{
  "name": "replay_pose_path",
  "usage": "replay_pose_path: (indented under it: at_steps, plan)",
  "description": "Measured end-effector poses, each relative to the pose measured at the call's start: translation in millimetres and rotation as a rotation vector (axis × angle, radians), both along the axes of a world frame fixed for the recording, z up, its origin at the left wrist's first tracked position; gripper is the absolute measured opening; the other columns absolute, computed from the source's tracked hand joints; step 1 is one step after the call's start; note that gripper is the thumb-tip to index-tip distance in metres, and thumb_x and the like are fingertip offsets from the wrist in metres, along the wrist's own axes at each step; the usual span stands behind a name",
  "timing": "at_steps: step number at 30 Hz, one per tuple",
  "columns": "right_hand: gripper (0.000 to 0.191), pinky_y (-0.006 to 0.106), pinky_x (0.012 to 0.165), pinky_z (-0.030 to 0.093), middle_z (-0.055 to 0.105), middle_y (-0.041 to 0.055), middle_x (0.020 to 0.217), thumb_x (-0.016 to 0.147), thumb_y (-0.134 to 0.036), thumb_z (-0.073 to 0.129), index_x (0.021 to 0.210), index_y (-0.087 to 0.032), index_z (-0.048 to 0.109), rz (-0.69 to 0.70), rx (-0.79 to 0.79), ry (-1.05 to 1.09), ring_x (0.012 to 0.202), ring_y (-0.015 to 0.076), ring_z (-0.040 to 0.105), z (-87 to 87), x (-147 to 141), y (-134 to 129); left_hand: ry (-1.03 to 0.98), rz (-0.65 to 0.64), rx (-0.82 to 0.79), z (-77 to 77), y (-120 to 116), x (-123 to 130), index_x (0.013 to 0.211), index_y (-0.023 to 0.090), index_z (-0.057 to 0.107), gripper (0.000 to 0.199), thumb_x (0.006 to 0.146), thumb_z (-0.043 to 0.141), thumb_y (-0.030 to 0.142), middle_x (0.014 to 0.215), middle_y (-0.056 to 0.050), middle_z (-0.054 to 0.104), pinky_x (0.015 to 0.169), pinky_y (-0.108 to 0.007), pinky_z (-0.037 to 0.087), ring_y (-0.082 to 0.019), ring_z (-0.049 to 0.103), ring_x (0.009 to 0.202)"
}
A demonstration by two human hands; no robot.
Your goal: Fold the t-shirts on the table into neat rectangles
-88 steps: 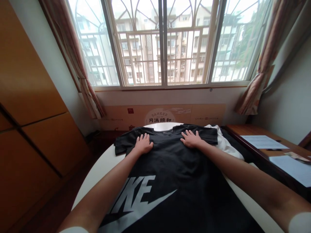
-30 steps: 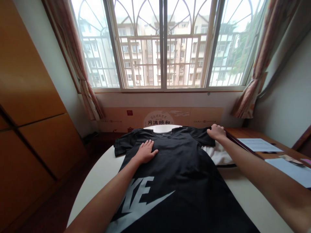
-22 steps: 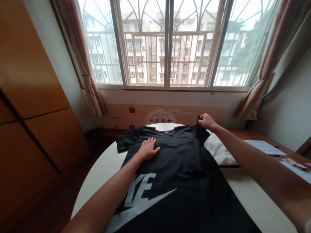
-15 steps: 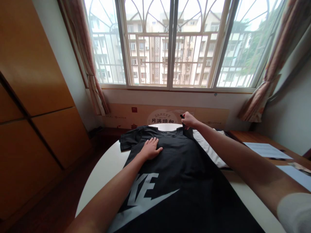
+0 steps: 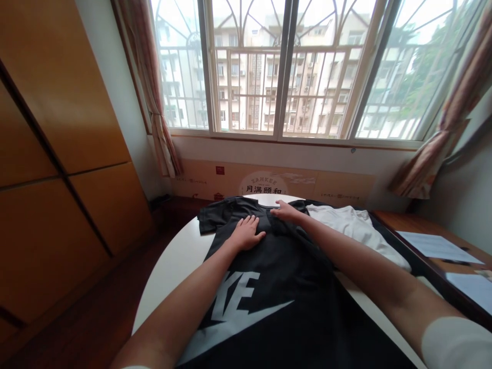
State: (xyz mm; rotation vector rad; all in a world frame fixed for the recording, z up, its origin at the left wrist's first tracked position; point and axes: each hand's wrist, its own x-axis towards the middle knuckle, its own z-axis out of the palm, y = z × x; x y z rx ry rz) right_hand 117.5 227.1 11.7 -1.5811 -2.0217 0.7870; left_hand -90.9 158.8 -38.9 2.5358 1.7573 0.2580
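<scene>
Black T-shirt (image 5: pixel 277 266) lies front up on the round white table (image 5: pixel 161 277), collar at the far side, body running toward the near edge of view. Pale grey print on its near half: the letters "KE" and a long swoosh; the left forearm lies across the print's left part. Left sleeve (image 5: pixel 215 218) is spread flat toward the far left rim of the table. At the far right, cloth is turned inward toward the collar.

Left hand (image 5: pixel 248 233): released, palm down, fingers extended, resting on the shirt's chest just near of the collar. Right hand (image 5: pixel 284 211): fingers curled, grasping black shirt cloth just right of the collar opening; exact finger contact is partly hidden. Hands are near each other but apart, the right one slightly farther off.

White garment (image 5: pixel 353 225), crumpled, lies right of the shirt, partly behind the right forearm. A white cuff (image 5: pixel 457 341) shows on the right arm at the near right.

Farther right: wooden desk (image 5: pixel 388 220) with two paper sheets (image 5: pixel 434 247). Left: orange-brown cabinet (image 5: pixel 96 128). Far side: printed tan panel (image 5: pixel 230 179) below a barred window (image 5: pixel 249 92), with a tied curtain (image 5: pixel 157 113) at the left and another (image 5: pixel 442 138) at the right.
</scene>
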Motion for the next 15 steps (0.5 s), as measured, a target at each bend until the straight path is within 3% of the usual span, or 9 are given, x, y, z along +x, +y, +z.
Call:
replay_pose_path:
  at_steps: [3, 6, 9, 12, 15]
  plan:
    - [0.048, 0.029, 0.091, 0.055, 0.076, 0.0133, 0.121, 0.096, -0.031, 0.068, 0.139, -0.012, 0.06, 0.096, 0.039, -0.008, 0.106, 0.0257, 0.073, 7.8, 22, -30, -0.008, 0.003, 0.008, -1.1, 0, 0, 0.165, 0.013, 0.037, 0.079, 0.102, 0.042, 0.061, 0.173, -0.018, 0.03, 0.13, -0.052, 0.018, -0.034, 0.025, 0.162]
    - [0.03, 0.028, 0.073, 0.054, 0.078, 0.0069, 0.099, 0.099, -0.04, 0.061, 0.117, -0.017, 0.068, 0.154, 0.084, -0.038, 0.085, 0.0221, 0.073, 15.1, 60, -79, 0.004, 0.008, 0.004, -1.4, 1, 0, 0.166, 0.015, 0.037, 0.079, 0.102, 0.042, 0.062, 0.174, -0.017, 0.029, 0.13, -0.051, 0.018, -0.033, 0.024, 0.163]
    - [0.042, 0.031, 0.058, 0.046, 0.07, 0.004, 0.071, 0.102, -0.055, 0.049, 0.081, -0.022, 0.064, 0.159, 0.045, -0.184, 0.061, 0.0203, 0.064, 14.8, 106, -144, 0.015, 0.008, -0.001, -0.7, 1, 2, 0.166, 0.014, 0.036, 0.079, 0.103, 0.041, 0.061, 0.175, -0.017, 0.028, 0.13, -0.051, 0.017, -0.033, 0.023, 0.163]
    - [0.05, 0.038, 0.064, 0.047, 0.07, 0.0075, 0.075, 0.095, -0.07, 0.053, 0.07, -0.027, 0.062, 0.086, 0.11, -0.336, 0.069, 0.0254, 0.064, -1.5, 148, -214, 0.022, 0.019, -0.003, 1.0, 0, 4, 0.166, 0.013, 0.035, 0.078, 0.104, 0.04, 0.059, 0.174, -0.018, 0.029, 0.131, -0.051, 0.017, -0.033, 0.022, 0.163]
    - [0.043, 0.043, 0.067, 0.051, 0.072, 0.0078, 0.078, 0.088, -0.073, 0.063, 0.074, -0.032, 0.067, -0.032, 0.087, -0.355, 0.072, 0.0292, 0.067, -33.7, 179, -273, 0.048, 0.033, 0.018, 5.3, -4, 7, 0.167, 0.009, 0.033, 0.078, 0.105, 0.042, 0.056, 0.174, -0.021, 0.027, 0.13, -0.052, 0.017, -0.036, 0.024, 0.162]
